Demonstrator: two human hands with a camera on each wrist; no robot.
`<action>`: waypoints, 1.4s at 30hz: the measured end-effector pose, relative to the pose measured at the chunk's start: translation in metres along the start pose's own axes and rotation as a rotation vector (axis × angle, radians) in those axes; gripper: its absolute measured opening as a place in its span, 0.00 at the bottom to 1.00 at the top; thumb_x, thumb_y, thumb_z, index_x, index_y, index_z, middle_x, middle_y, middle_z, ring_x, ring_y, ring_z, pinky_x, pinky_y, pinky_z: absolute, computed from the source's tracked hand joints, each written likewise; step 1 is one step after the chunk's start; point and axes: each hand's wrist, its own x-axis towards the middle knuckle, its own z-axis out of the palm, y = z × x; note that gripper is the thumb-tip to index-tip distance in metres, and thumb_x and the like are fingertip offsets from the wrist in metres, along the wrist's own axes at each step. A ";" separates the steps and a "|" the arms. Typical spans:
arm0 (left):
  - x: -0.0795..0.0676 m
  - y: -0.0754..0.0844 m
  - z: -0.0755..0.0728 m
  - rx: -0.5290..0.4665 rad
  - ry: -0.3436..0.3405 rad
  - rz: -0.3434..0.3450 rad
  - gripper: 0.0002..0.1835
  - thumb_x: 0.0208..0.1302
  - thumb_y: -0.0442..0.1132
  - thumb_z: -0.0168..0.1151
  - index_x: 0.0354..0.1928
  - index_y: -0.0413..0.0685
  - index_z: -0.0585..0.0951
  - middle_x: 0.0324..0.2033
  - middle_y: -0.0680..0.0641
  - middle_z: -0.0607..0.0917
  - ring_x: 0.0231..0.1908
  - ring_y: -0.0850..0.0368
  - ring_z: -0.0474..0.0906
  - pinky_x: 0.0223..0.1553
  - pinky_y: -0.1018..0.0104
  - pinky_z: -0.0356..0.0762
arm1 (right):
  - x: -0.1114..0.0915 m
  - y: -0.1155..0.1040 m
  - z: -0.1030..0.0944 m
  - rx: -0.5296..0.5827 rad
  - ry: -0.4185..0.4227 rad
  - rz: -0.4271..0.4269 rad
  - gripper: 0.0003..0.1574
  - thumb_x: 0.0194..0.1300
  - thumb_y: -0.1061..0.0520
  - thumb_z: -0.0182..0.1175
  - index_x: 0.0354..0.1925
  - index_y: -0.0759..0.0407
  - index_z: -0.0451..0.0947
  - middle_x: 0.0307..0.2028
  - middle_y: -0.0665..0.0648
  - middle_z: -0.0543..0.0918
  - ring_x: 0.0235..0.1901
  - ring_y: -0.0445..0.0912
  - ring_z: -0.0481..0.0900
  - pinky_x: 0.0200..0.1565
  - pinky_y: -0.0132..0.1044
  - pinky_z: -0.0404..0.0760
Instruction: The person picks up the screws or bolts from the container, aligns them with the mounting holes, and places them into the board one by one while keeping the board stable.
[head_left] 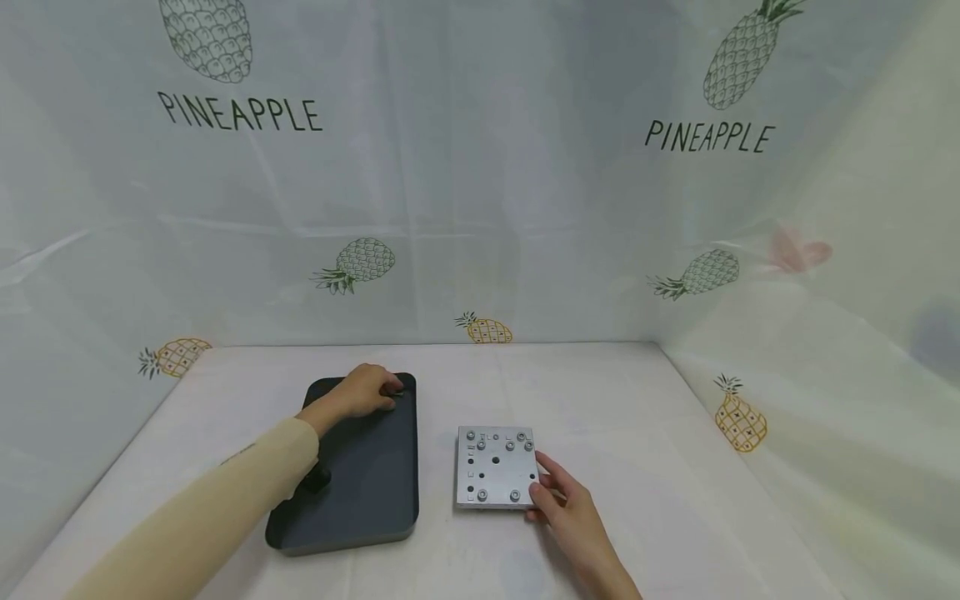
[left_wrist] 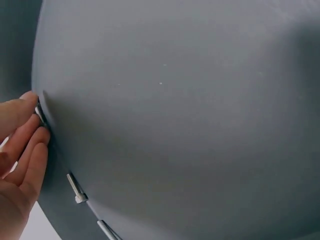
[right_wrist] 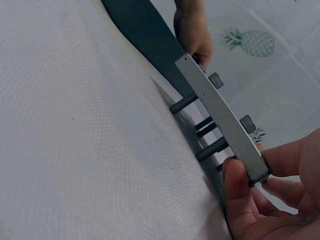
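Note:
My left hand (head_left: 367,389) reaches into the far end of a dark grey tray (head_left: 375,492). In the left wrist view its thumb and fingertips close on a slim metal screw (left_wrist: 40,113), mostly hidden by them, along the tray's edge. Two more metal pieces lie nearby: a screw with a head (left_wrist: 76,189) and a silver shaft (left_wrist: 106,230). My right hand (head_left: 566,508) grips the near right corner of a square silver metal plate (head_left: 495,479) between thumb and fingers. Bolts (right_wrist: 212,149) stick out beneath the plate, and their heads (right_wrist: 247,124) stand above its top face.
A small black object (head_left: 317,478) sits by the tray's left side, partly behind my left sleeve (head_left: 247,483). White cloth covers the table (head_left: 585,400). A pineapple-printed curtain (head_left: 495,183) hangs behind and along both sides.

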 end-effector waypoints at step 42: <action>0.014 -0.008 0.014 0.112 0.008 0.149 0.07 0.61 0.32 0.78 0.35 0.52 0.89 0.33 0.55 0.88 0.35 0.58 0.82 0.42 0.58 0.82 | 0.000 0.000 0.000 -0.003 0.005 -0.003 0.36 0.78 0.63 0.58 0.80 0.61 0.64 0.58 0.66 0.75 0.46 0.48 0.84 0.44 0.38 0.88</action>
